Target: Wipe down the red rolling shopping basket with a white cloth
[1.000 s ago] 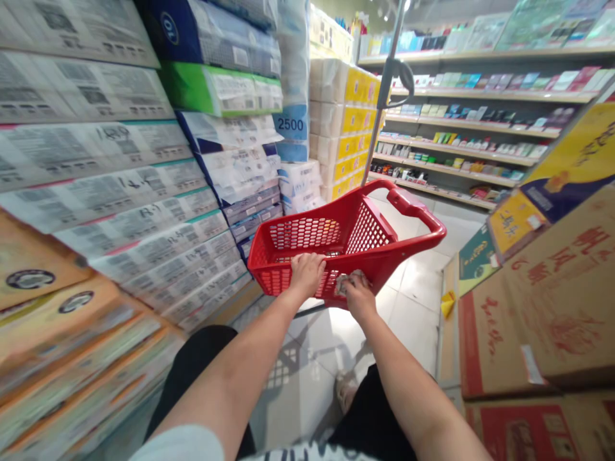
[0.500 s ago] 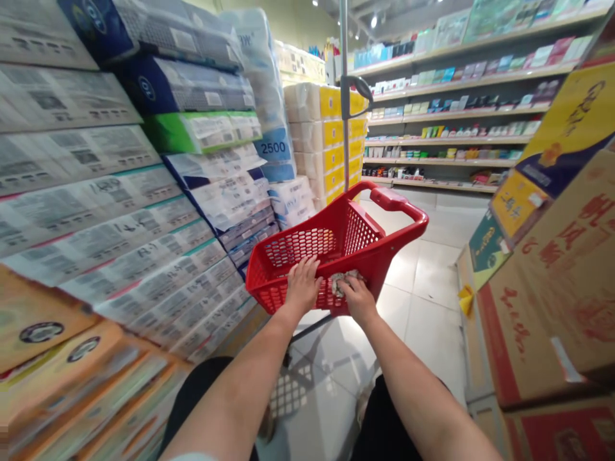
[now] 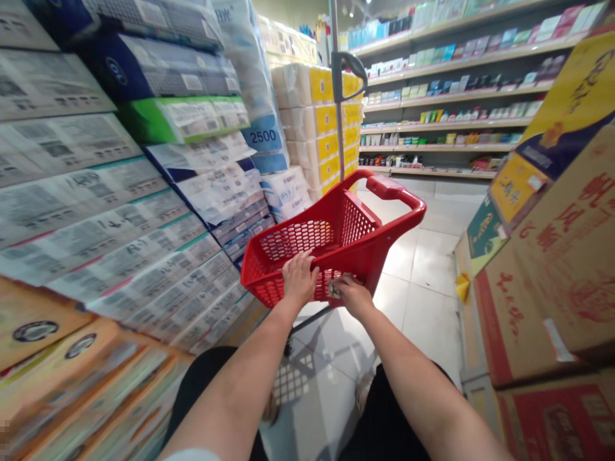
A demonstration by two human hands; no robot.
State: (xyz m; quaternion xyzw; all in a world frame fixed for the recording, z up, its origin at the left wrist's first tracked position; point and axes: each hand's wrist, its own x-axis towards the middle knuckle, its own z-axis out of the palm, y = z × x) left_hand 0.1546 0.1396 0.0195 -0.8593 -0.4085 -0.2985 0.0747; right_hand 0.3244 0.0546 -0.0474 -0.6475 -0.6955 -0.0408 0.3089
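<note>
A red plastic shopping cart (image 3: 384, 240) with a perforated basket stands in front of me, its handle toward the upper right. My left hand (image 3: 298, 280) grips the basket's near rim, fingers hooked over the top and thumb on the outside. Against the outer face of the near side wall, my right hand (image 3: 354, 296) presses a crumpled, mottled cloth (image 3: 335, 288). Most of the cloth is hidden under the fingers.
Stacked tissue packs (image 3: 192, 186) rise close on the left, above orange cartons (image 3: 57, 358). Brown cardboard boxes (image 3: 542, 288) line the right side. A grey pole with a handle (image 3: 337, 83) stands behind the cart. Stocked shelves (image 3: 446, 109) span the back, beyond the white tiled floor (image 3: 427, 275).
My right hand has shifted slightly left along the basket wall with the cloth, now covering more of it. My left hand stays on the rim. The whole view has moved a little.
</note>
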